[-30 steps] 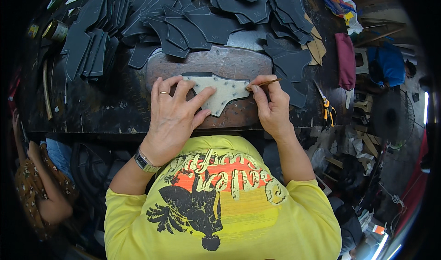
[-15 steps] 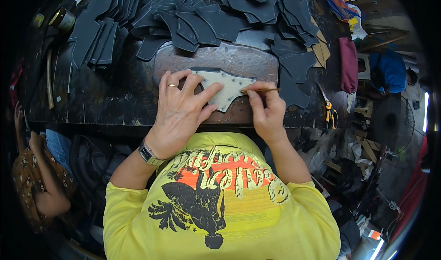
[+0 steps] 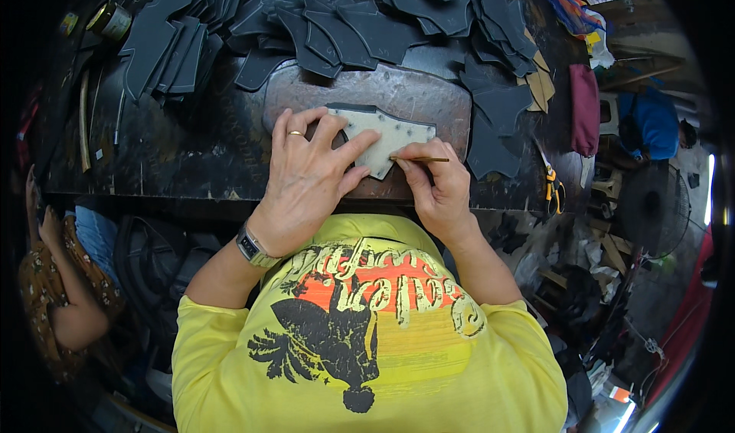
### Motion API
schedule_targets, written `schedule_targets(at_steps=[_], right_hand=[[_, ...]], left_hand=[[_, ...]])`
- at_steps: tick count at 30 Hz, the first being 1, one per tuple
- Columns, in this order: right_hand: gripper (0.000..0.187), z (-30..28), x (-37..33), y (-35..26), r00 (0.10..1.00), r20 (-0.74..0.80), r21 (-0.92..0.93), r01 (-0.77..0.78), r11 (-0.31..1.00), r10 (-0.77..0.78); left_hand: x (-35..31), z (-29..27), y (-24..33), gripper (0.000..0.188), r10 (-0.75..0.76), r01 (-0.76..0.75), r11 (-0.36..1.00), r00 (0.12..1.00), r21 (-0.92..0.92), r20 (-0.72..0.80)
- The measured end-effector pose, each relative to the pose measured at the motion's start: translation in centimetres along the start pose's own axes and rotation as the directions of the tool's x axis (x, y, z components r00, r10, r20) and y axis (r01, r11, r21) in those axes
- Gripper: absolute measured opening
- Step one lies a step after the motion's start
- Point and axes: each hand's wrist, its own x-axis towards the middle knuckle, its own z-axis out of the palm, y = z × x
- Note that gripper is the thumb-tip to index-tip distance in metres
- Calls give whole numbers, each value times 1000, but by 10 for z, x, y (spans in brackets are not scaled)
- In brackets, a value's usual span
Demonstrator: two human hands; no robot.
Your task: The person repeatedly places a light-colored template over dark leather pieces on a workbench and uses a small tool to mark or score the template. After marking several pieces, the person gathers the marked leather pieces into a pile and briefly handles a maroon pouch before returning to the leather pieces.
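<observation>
Pale spotted panel (image 3: 394,130) pinned under left hand (image 3: 306,165)

The pale spotted panel is laid on a worn brown slab (image 3: 367,88), with a dark layer (image 3: 352,107) seen along its far edge. Its left part is covered by the left hand, whose grip is spread apart. In the right hand (image 3: 440,192), a thin brown stick (image 3: 430,160) is held, the grip clamped on it and the tip set at the panel's lower right edge. The slab is carried by a dark worktop (image 3: 184,165). Beyond the panel, dark cut pieces (image 3: 367,31) are heaped; well to the right, orange-handled scissors (image 3: 553,188) are laid.
</observation>
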Motion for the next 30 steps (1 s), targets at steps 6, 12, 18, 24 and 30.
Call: schedule_targets(at_steps=[6, 12, 18, 24, 30], right_hand=[[6, 3, -2, -8, 960, 1, 430, -253, 867, 279], [17, 1, -1, -13, 990, 76, 35, 113, 993, -116], [11, -13, 6, 5, 941, -115, 484, -226, 845, 317], [10, -13, 5, 26, 922, -174, 416, -248, 875, 344], [10, 4, 6, 22, 961, -224, 238, -106, 965, 161]], left_hand=[[-1, 2, -1, 48, -17, 17, 1000, 1000, -14, 9], [0, 1, -1, 48, -2, 2, 1000, 1000, -11, -2], [0, 0, 0, 48, -13, 13, 1000, 1000, 0, 23], [-1, 1, 0, 46, -16, 16, 1000, 1000, 1, 6], [-2, 2, 0, 46, -27, 27, 1000, 1000, -6, 7]])
